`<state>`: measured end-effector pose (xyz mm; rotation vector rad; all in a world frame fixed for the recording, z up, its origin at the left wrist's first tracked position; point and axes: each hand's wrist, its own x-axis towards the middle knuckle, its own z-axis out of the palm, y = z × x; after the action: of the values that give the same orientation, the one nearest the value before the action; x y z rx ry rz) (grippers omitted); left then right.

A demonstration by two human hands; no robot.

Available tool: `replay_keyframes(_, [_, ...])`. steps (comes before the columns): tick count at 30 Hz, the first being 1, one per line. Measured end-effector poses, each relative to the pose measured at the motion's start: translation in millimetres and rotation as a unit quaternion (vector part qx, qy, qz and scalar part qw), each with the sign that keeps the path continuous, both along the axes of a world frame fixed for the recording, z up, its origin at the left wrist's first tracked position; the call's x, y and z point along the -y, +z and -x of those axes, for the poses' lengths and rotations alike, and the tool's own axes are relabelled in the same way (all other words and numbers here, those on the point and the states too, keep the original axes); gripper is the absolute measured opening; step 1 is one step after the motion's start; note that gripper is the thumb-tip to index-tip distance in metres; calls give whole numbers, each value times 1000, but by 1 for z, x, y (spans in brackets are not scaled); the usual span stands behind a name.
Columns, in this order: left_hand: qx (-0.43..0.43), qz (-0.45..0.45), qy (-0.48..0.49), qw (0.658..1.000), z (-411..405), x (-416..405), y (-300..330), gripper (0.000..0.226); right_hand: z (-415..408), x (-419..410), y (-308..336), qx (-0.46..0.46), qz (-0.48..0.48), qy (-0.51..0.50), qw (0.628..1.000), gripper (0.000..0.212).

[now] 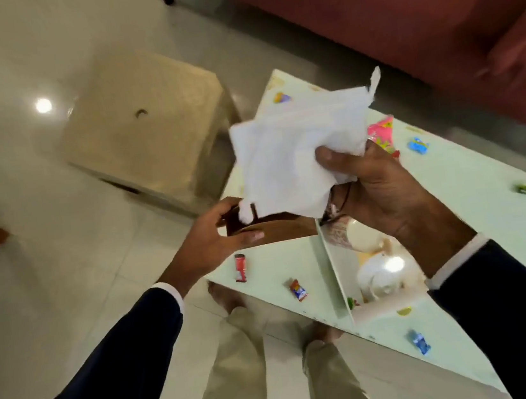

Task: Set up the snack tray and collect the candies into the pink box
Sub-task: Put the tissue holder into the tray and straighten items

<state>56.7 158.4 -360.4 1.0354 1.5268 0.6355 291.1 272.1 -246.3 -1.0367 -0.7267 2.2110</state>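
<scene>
My right hand (pixel 384 190) grips a bunch of white paper napkins (pixel 289 152) held up above the glass table (pixel 474 191). My left hand (pixel 219 235) holds a brown wooden holder (pixel 279 229) by its left end, just under the napkins. The pink box (pixel 381 133) peeks out behind my right hand, mostly hidden. Wrapped candies lie scattered on the glass: a red one (pixel 240 268), a red-and-blue one (pixel 298 289), a blue one (pixel 418 146), a green one (pixel 524 189), a blue one (pixel 419 341) near the front edge and an orange-blue one (pixel 281 97) at the far corner.
A beige square stool (pixel 145 131) stands on the tiled floor left of the table. A dark red sofa (pixel 430 9) runs behind the table. White crockery (pixel 378 271) shows through the glass on a lower shelf. My legs and bare feet are at the table's near edge.
</scene>
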Motion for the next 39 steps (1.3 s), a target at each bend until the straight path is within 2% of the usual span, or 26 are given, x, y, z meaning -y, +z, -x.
replay_keyframes(1, [14,-8,-15,1000,-17,-5,2,37,-12,6,2,67,-40,1,997,30])
replay_keyframes(3, [42,-21,-50,998,-54,-14,9,43,-45,17,5,210,-141,7,967,27])
replay_keyframes(5, [53,-31,-82,995,-86,-19,13,45,-82,28,4,264,-194,7,945,24])
replay_keyframes(8, [49,-28,-109,992,-127,-20,18,45,-134,48,5,320,-216,0,922,20])
replay_keyframes(10, [49,-28,-121,991,-156,-19,19,52,-162,61,5,358,-245,-20,901,31])
replay_keyframes(13, [56,-18,-139,989,-196,-16,22,54,-194,77,4,368,-247,-60,894,35])
replay_keyframes(16, [65,-10,-119,991,-227,-10,25,40,-214,91,2,360,-236,-89,898,28])
replay_keyframes(19, [62,-34,-118,991,-258,-8,33,49,-234,102,-1,386,-233,-101,887,34])
replay_keyframes(23, [32,-58,-108,992,-286,-9,31,57,-267,114,-16,459,-216,-65,860,29])
replay_keyframes(27, [26,-71,-85,994,-307,-1,28,48,-284,130,-29,486,-280,-60,825,30])
replay_keyframes(29, [32,-76,-74,994,-318,3,26,48,-289,136,-36,464,-284,-70,836,42])
replay_keyframes(32, [35,-85,-61,994,-329,9,22,50,-293,140,-45,403,-211,-53,889,65])
replay_keyframes(34, [30,-96,-63,993,-334,14,20,52,-296,141,-53,362,-174,-33,915,72])
replay_keyframes(36, [31,-104,-70,992,-335,20,17,53,-300,142,-60,359,-184,-6,915,75])
replay_keyframes(39, [24,-97,-80,992,-333,32,9,53,-301,149,-74,385,-221,41,895,79])
